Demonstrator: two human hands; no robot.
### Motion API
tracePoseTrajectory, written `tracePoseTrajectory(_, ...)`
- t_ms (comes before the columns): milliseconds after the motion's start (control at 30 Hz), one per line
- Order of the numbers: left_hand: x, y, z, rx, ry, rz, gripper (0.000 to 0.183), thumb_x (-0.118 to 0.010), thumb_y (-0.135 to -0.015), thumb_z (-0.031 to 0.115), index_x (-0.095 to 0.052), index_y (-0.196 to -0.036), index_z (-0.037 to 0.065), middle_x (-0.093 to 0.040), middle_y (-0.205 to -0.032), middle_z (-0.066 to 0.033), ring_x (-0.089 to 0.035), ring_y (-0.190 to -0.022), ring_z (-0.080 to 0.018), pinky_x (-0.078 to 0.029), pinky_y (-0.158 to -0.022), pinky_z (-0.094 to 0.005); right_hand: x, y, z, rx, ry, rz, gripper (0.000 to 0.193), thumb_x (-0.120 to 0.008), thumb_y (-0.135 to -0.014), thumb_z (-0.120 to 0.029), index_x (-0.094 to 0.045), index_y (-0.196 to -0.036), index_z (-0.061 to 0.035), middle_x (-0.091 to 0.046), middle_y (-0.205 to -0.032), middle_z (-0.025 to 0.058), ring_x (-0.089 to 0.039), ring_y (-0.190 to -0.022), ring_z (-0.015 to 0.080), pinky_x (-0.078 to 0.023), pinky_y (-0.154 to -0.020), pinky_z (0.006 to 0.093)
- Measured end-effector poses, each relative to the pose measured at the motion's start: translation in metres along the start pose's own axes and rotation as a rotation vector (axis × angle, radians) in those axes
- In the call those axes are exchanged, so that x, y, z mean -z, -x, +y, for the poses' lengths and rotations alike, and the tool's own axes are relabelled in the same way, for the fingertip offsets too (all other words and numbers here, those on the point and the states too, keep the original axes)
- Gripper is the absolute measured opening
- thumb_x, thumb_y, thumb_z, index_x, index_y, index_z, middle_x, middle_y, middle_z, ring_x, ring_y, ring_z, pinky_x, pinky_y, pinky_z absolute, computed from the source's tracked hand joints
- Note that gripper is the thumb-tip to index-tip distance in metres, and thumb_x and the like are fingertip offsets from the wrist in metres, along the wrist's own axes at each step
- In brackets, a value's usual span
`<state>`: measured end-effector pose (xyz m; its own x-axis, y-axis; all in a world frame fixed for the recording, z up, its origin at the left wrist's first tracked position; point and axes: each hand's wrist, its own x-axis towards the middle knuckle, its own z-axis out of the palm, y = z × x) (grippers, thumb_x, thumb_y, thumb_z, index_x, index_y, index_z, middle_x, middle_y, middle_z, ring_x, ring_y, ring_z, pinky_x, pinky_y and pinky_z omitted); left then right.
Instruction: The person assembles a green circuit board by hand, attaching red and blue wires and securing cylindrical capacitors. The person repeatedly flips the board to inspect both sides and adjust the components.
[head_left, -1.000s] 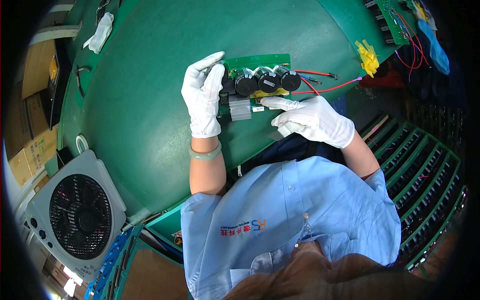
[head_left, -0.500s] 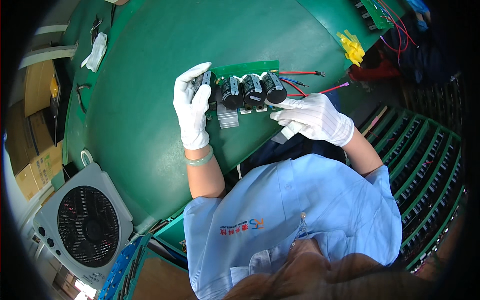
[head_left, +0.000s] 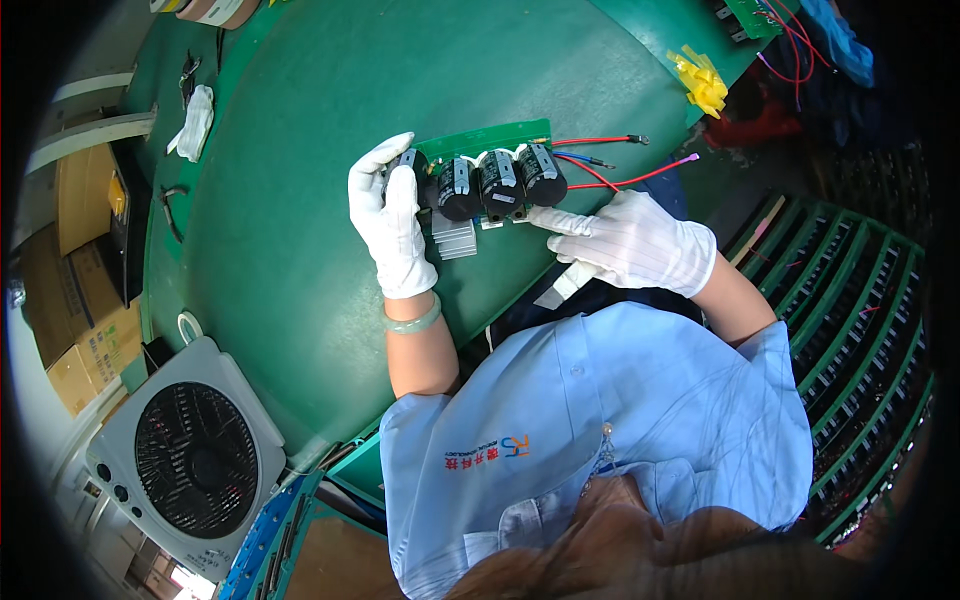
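Circuit board [head_left: 482, 134] sits in front of you above the green table [head_left: 270, 240], a little left of the middle of the view, its green far edge turned away from you. Your left hand [head_left: 392, 225], in a white glove, grips its left end, thumb and fingers closed around the leftmost black capacitor [head_left: 408, 162]. Three more black capacitors [head_left: 501, 183] stand side by side to the right of it, tilted toward you, and a finned grey heat sink [head_left: 455, 240] juts out on your near side. Red wires [head_left: 630, 182] and a blue wire [head_left: 582, 158] run off the board's right end.

Your right hand [head_left: 645, 242], gloved too, stretches its index finger to the near edge under the rightmost capacitor; you cannot tell from this angle whether the tip presses on it. Your other fingers curl in over a flat strip [head_left: 570, 283], white with a grey end, that pokes out below them toward your lap.

Beyond your right hand, a yellow bundle [head_left: 699, 82] lies by the table's edge. A grey fan [head_left: 195, 455] stands at your left, and a slatted green rack [head_left: 850, 350] at your right.
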<state>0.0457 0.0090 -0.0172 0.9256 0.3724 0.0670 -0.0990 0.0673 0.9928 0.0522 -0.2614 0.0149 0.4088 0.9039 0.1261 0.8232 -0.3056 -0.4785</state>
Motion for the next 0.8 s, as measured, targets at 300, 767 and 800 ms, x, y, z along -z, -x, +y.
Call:
tracePoseTrajectory(300,0.005,-0.002,-0.009,-0.092,-0.046,-0.03,0.034,-0.059,-0.095,0.027,-0.057,-0.111,-0.002,-0.063,-0.117,-0.0151,-0.059,-0.108,-0.0216,-0.046,-0.098,-0.0353,-0.016,-0.012,0.005,0.091,-0.152,0.157,0.013,-0.06,-0.076,-0.016,-0.058,-0.087,-0.0093,-0.055,-0.137,0.0036,-0.06,-0.055,0.0219,-0.045,-0.046,0.0357)
tracePoseTrajectory(767,0.003,-0.004,-0.008,-0.045,-0.027,-0.032,0.029,-0.058,-0.096,0.023,-0.058,-0.111,-0.002,-0.063,-0.117,-0.0147,-0.06,-0.107,-0.02,-0.048,-0.096,-0.0333,-0.031,-0.019,0.001,0.029,-0.037,-0.048,0.01,-0.054,-0.083,-0.018,-0.053,-0.076,-0.0105,-0.05,-0.143,0.0018,-0.055,-0.047,0.0236,-0.041,-0.042,0.0382)
tracePoseTrajectory(800,0.003,-0.003,-0.007,-0.044,-0.028,-0.03,0.029,-0.058,-0.096,0.023,-0.058,-0.111,-0.002,-0.063,-0.117,-0.0147,-0.06,-0.107,-0.02,-0.047,-0.096,-0.0334,-0.032,-0.018,0.001,0.023,-0.032,-0.064,0.01,-0.055,-0.083,-0.017,-0.053,-0.076,-0.0104,-0.05,-0.143,0.0019,-0.054,-0.047,0.0233,-0.041,-0.041,0.0382)
